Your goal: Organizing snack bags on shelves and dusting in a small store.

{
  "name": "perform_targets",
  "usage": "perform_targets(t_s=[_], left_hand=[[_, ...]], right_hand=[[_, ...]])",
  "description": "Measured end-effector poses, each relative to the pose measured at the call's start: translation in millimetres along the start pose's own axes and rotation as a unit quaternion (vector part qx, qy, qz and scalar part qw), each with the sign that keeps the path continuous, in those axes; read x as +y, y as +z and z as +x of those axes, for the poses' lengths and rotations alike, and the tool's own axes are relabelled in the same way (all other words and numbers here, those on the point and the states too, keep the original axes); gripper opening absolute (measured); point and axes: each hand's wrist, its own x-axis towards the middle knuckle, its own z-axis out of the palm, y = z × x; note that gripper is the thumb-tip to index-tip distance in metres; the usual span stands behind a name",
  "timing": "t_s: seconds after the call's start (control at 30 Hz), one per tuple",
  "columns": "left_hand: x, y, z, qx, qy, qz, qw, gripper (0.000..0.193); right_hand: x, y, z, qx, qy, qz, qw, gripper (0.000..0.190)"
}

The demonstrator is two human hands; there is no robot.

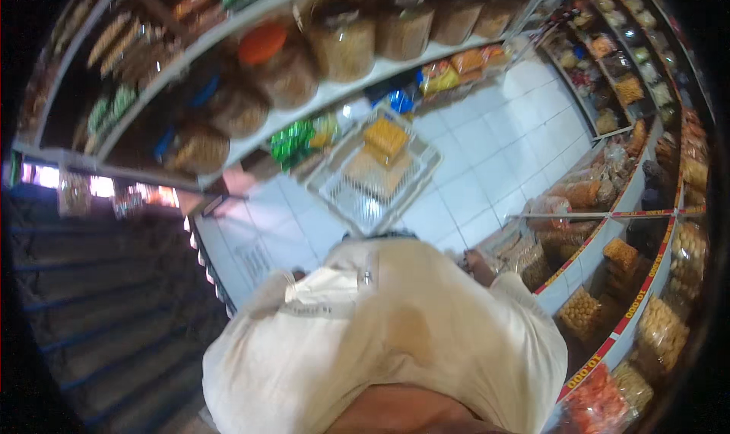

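Observation:
A cream garment (399,297) with a pocket fills the lower middle of the view. Past its right edge shows a small part of what looks like my right hand (479,266), near bagged goods; whether it holds anything is unclear. On the other side, only a dark sliver of what appears to be my left hand (297,274) is visible, the rest covered by cloth. In front of my body stands a pale plastic basket (342,163) with slatted sides. Inside it lie a yellow-orange snack pack (386,136) and a flat, pale brown pack (370,173).
Large lidded plastic jars (342,46) line the shelf ahead, with snack bags (439,78) below. Curved shelves (616,314) of bagged snacks run along the right. White floor tiles (485,149) show between the shelves. Dark slatted panels (114,297) lie at left.

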Motion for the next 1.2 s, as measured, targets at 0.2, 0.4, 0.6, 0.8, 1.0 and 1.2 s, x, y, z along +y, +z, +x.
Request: perform_targets(t_s=[0.2,0.4,0.6,0.8,1.0,1.2], left_hand=[[15.4,3.1,-32.8,0.067,-0.015,-0.106,0.992,0.056],[98.9,12.8,-7.4,0.113,0.074,-0.204,0.97,0.042],[192.6,10.8,-9.4,0.13,0.136,-0.402,0.896,0.034],[261.8,10.7,16.4,0.105,0.033,-0.482,0.869,0.036],[330.7,8.0,49.6,0.141,-0.017,-0.526,0.838,0.035],[385.1,3.2,78.5,0.126,-0.036,-0.573,0.809,0.044]], right_hand=[[-174.4,-29.4,-63.3,-0.069,0.084,0.03,0.994,0.04],[-252.0,-49.8,-58.4,-0.064,-0.103,-0.117,0.986,0.042],[-357.3,-57.9,-21.4,-0.107,-0.079,0.07,0.989,0.034],[-448.5,-27.7,73.3,-0.171,-0.05,0.227,0.958,0.036],[-483.7,25.1,152.5,-0.231,0.118,0.444,0.857,0.026],[-486.5,47.5,155.9,-0.144,0.188,0.49,0.839,0.023]])
